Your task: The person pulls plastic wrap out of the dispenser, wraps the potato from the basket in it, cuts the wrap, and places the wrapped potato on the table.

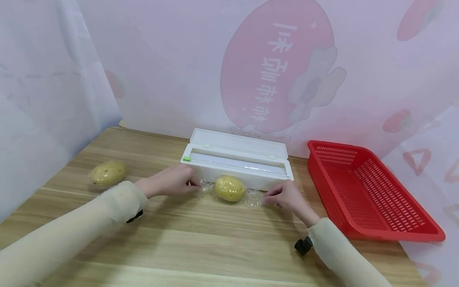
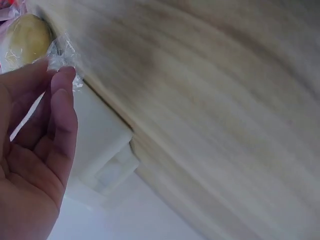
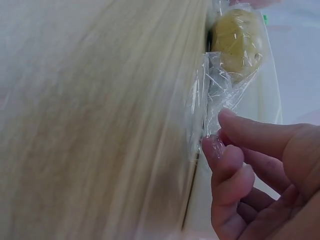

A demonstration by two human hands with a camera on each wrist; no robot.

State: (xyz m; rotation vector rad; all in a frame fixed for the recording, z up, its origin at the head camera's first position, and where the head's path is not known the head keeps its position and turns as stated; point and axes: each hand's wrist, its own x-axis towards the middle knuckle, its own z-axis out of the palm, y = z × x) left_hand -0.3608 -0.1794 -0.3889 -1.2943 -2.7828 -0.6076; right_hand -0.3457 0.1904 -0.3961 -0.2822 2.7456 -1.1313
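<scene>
A yellow potato (image 1: 230, 188) in clear plastic wrap (image 1: 254, 198) lies in front of a white wrap dispenser box (image 1: 206, 172), between both hands. At its left end, my left hand (image 1: 175, 181) pinches the gathered film; the left wrist view shows thumb and fingertips on the crumpled plastic wrap (image 2: 65, 52). My right hand (image 1: 285, 197) pinches the film's other end. In the right wrist view the loose wrap (image 3: 220, 87) runs from the potato (image 3: 237, 42) to the thumb and index finger.
Behind the hands, the dispenser's lid (image 1: 238, 142) stands open over a film roll (image 1: 236, 162) with a green slider (image 1: 186, 158). Another potato (image 1: 107, 174), apparently wrapped, lies at the left. A red plastic basket (image 1: 333, 199) stands at the right. Printed cloth (image 1: 172, 67) hangs behind the wooden table (image 1: 201, 247).
</scene>
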